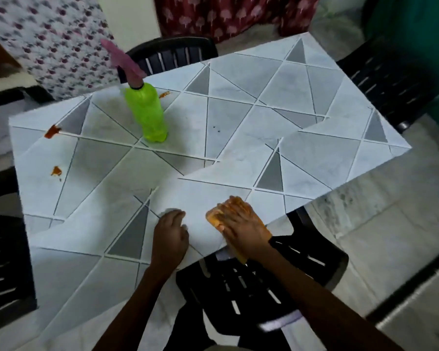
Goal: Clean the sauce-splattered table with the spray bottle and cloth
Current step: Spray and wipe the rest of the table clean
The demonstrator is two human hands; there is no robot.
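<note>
**A:** Where do we find the cloth?

**B:** We see the crumpled orange cloth (213, 219) at the near edge of the table (238, 127), which has a grey-and-white triangle-patterned cover. 1 end of the cloth droops over that edge.

**A:** And which hand has it?

**B:** Our right hand (241, 224) lies on top of it, fingers stretched forward across the fabric, pressing down rather than clutching. That spot is blurred, so we cannot make out the thumb.

**A:** What about the other one?

**B:** Our left hand (171, 234) rests on the tabletop just beside the cloth, apart from it, with its fingers loosely bent and nothing in them.

**A:** Where is the sprayer?

**B:** The lime-green plastic spray bottle (147, 112) with a pink trigger head stands upright on the far-left part of the table, well apart from both hands.

**A:** How much sauce do we count?

**B:** 3 orange-red patches: a streak (52, 131) at the left edge, a blob (56, 171) nearer us on that side, and a smear (164, 94) just beyond the bottle.

**A:** And below our arms?

**B:** A black slatted plastic chair (251, 282) sits at the near edge.
</note>
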